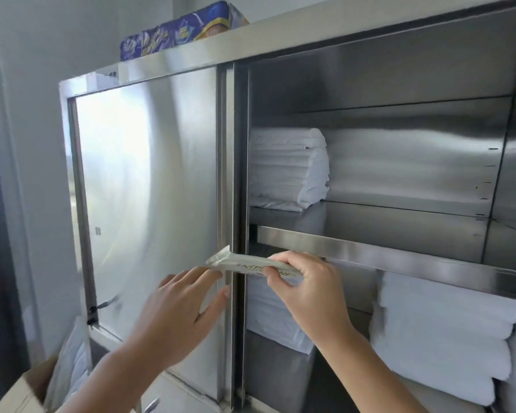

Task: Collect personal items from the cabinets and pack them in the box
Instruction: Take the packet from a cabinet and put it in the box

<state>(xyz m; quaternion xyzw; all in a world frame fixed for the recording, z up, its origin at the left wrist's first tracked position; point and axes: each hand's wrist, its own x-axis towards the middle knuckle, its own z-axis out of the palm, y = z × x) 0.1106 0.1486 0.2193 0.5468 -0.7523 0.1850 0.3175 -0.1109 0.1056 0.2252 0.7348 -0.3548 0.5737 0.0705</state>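
Note:
My right hand (306, 281) grips a flat pale packet (239, 262) with printed lettering, held level in front of the open stainless steel cabinet (370, 242), just under its middle shelf. My left hand (185, 311) is spread open a little below the packet's left end, its fingertips near the sliding door's edge, holding nothing. A cardboard box (27, 389) shows at the bottom left corner with white wrapped items (72, 362) standing in it.
Folded white linen (289, 168) is stacked on the upper shelf. More white stacks (441, 338) sit on the lower shelf. The left sliding door (149, 189) is closed. A blue patterned pack (179, 28) lies on top of the cabinet.

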